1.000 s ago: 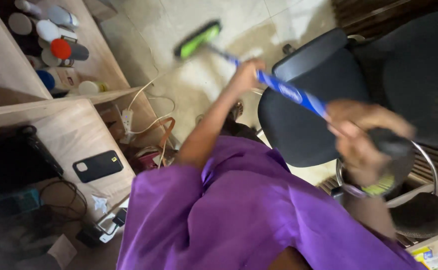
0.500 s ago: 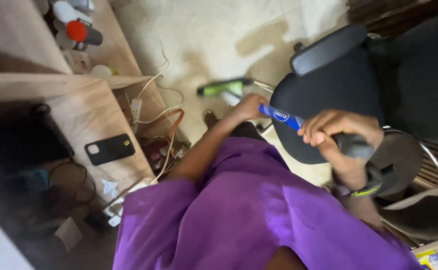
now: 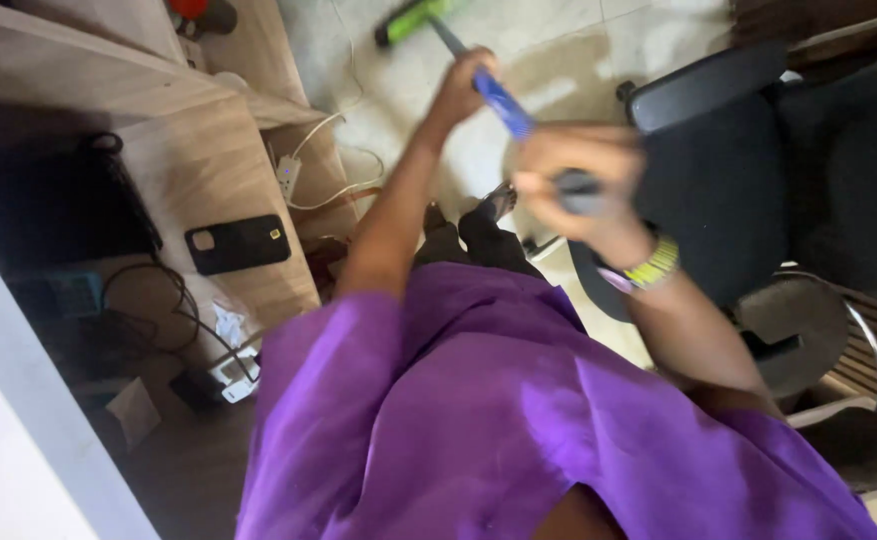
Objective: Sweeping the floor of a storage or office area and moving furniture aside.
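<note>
broom (image 3: 413, 17) head sits at twelve o'clock; left hand (image 3: 460, 90) grips the blue handle (image 3: 503, 103) low, right hand (image 3: 573, 190) clamps its top end for leverage.

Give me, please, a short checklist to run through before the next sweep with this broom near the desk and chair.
1. Left hand on the blue handle: ok.
2. Right hand on the handle's dark end: ok.
3. Green broom head on the floor: cannot tell, blurred.
4. White cables off the floor: not ok, they trail beside the desk.
5. Black chair clear of the right arm: not ok, close.
6. Phone away from the desk edge: ok.
</note>
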